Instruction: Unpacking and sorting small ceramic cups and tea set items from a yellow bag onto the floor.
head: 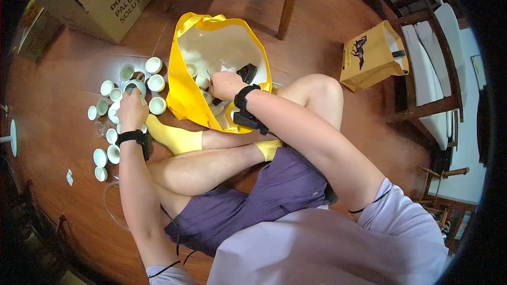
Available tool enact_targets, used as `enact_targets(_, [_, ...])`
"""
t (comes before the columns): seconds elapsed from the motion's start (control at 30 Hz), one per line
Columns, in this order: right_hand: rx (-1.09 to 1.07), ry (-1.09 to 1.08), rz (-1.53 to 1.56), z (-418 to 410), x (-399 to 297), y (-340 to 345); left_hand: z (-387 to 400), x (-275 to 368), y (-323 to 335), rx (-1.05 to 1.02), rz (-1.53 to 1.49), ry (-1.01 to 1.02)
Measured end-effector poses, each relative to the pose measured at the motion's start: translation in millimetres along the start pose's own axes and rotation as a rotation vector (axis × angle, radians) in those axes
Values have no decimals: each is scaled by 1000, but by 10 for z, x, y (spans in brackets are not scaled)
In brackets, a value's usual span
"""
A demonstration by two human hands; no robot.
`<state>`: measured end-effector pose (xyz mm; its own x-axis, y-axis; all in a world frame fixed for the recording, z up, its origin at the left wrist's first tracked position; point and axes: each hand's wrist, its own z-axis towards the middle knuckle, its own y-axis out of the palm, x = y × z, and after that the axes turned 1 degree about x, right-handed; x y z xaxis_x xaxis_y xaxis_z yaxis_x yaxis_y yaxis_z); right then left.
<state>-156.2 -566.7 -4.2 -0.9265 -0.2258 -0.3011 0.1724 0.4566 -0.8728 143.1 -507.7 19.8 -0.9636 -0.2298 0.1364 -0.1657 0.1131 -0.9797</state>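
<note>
My left hand (132,111) reaches down among small cups on the floor, its fingers at a pale blue pot (135,84). Its fingertips are partly hidden, so a grip on the pot cannot be made out. My right hand (227,86) is inside a yellow bag (179,91) with a white lining, beside a small white cup (202,81). Those fingers point away and are mostly hidden. More pale crockery and a black wrapped item (248,73) lie in the bag. Around my left hand stand several cups, among them a white cup (157,105) and a greenish cup (127,72).
My crossed legs with yellow socks (176,136) border the bag. A large cardboard box (115,4) stands at upper left, a wooden furniture leg (290,4) beyond the bag. A brown paper bag (366,57) and a wooden chair (425,109) are to the right. A scrap (69,177) lies at left.
</note>
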Motion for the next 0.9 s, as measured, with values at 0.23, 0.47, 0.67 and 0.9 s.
enact_targets(0.23, [-35, 22, -104, 59, -12, 5, 26, -1, 47, -34, 32, -56])
enact_targets(0.47, [81, 33, -125, 70, 28, -50, 63, 7, 102, -85, 60, -87])
enact_targets(0.67, [96, 27, -104, -11, 32, -267, 42, 71, 116, -85, 94, -116])
enact_targets(0.9, [179, 73, 166, -240, 58, -531, 24, 108, 119, -77, 119, -152])
